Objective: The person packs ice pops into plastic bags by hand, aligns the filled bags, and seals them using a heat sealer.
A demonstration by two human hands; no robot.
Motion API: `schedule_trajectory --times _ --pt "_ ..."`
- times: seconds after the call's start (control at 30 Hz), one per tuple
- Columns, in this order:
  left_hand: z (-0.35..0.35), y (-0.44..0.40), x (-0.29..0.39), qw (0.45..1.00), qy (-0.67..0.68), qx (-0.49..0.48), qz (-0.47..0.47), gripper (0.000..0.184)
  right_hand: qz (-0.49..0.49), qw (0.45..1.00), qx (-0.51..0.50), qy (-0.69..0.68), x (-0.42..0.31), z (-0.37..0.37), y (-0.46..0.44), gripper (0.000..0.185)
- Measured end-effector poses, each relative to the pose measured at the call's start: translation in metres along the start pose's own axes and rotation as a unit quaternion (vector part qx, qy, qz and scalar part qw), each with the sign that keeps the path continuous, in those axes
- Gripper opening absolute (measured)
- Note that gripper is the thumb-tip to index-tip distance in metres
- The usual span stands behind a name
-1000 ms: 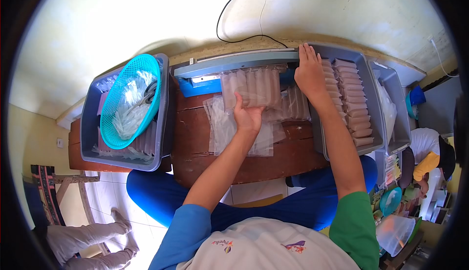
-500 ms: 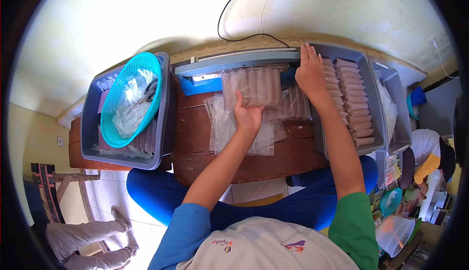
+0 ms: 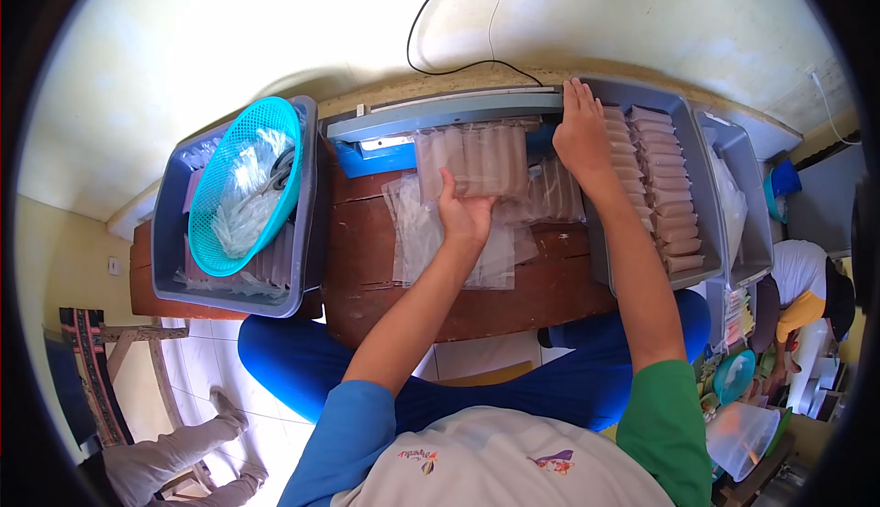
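Tube packet (image 3: 472,154), ribbed, perhaps pinkish; left hand (image 3: 467,219) grasps it, right hand (image 3: 583,136) unclenched.

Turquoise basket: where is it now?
In the head view, the turquoise basket rests tilted on the grey tub at the table's left end, left of the long grey bar.

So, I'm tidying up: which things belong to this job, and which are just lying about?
Likely the job's:
- long grey bar, by right hand
- clear plastic pack of pinkish tubes, in left hand
- flat clear plastic bags

Probably just lying about:
- patterned dark cloth
- translucent plastic tub
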State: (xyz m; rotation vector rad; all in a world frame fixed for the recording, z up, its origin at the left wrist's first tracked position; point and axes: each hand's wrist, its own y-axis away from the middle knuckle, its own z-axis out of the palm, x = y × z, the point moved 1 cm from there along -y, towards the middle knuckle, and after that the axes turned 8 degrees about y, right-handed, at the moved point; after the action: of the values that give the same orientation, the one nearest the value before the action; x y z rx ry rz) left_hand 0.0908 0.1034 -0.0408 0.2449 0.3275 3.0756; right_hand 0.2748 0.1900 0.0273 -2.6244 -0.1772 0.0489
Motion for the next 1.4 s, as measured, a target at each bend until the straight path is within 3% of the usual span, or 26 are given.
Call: schedule_trajectory --times 0.1,1.23,1.4 --pt "0.0026 0.0010 0.0003 1.000 -0.002 0.004 0.000 0.063 -0.001 1.000 0.023 -0.012 -0.0004 0.0025 0.0004 0.057" --pt "0.0024 0.0009 -0.0002 1.000 0.004 0.004 0.000 0.065 0.014 1.000 0.005 -0.008 -0.0014 0.0058 0.0032 0.051" --pt "0.0002 -0.0005 -0.0001 1.000 0.006 0.002 0.001 0.064 -0.002 0.998 0.057 -0.008 -0.0027 0.0054 0.0036 0.052"
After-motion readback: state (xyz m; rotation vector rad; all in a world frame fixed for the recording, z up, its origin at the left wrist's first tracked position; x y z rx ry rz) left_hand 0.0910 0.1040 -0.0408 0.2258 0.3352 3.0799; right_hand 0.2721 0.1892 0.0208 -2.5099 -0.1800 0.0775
